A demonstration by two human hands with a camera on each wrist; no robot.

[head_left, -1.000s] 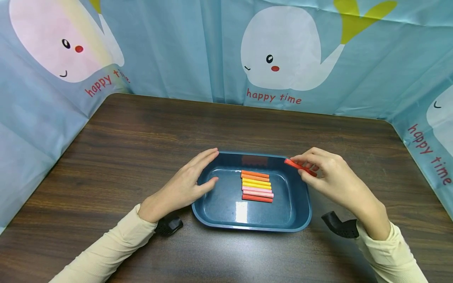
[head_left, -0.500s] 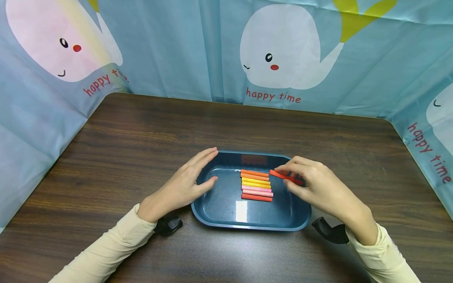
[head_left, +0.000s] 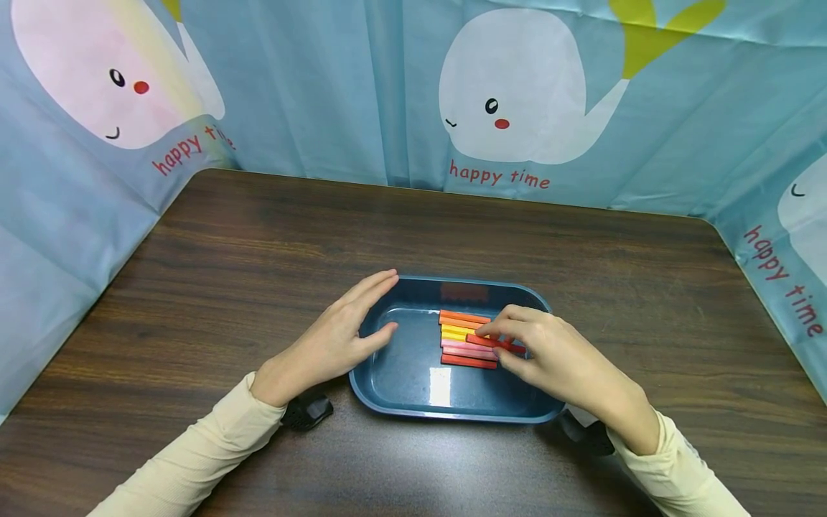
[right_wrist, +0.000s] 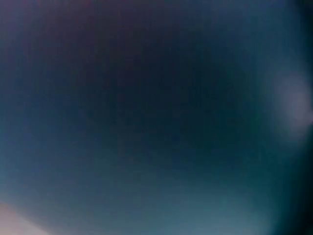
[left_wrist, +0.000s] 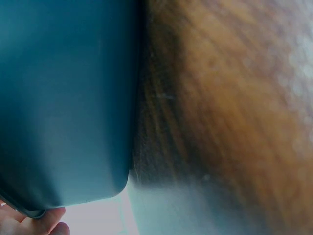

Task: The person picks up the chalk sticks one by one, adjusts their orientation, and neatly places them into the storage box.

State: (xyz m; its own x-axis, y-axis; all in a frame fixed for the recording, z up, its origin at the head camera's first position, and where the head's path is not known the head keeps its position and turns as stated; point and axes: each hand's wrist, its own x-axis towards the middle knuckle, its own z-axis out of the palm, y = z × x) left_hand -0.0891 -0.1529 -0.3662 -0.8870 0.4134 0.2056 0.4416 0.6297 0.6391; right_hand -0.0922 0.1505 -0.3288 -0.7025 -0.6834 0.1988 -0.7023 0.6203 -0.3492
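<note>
A blue tray (head_left: pixel 400 388) sits in front of me, with a row of short coloured sticks (head_left: pixel 464 324) lying side by side in it: orange, yellow, pink and red. My right hand (head_left: pixel 549 352) pinches a loose red stick (head_left: pixel 478 339) between thumb and fingers, close over the row's right part and overlapping the yellow and pink ones in the head view. My left hand (head_left: pixel 332 341) lies with extended fingers at the tray's left rim, thumb over the inside. In the left wrist view its fingertips (left_wrist: pixel 46 221) show at the tray's rim. The right wrist view is dark and blurred.
The tray stands on a dark wood-grain table (head_left: pixel 291 237). Behind and beside the table hangs a light blue curtain (head_left: pixel 310 93) with whale prints. A black wrist device (head_left: pixel 309 411) sits under the left wrist, another (head_left: pixel 591 436) under the right.
My right hand has moved left and toward me with the red stick, from the tray's right rim to over the row. My left hand stays at the left rim.
</note>
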